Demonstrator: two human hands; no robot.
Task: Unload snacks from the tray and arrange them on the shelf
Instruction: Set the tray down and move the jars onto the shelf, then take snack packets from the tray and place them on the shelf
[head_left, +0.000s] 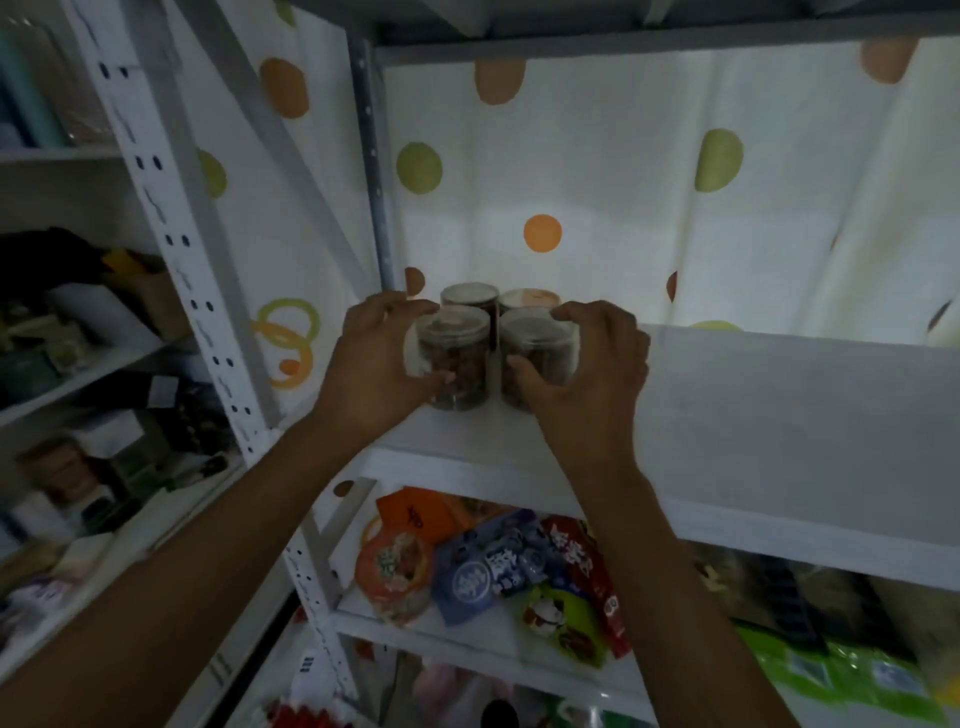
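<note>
Four containers stand at the left rear of the shelf (727, 395). Left hand (374, 358) curls round the front-left jar (457, 358); right hand (587, 364) wraps the front-right jar (535, 343). Rear jars (470, 296) sit just behind. Judgement: rigid clear walls, smooth, probably slippery; brown filling suggests moderate weight. Hold mid-body, not the lid.

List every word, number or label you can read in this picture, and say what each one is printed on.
Nothing can be read for certain.
Blue packet: large white characters, too blurred to read.
Red packet: white characters, too blurred to read.
Orange packet: a dark mark, unreadable.
Left jar and right jar: no label shows.
</note>
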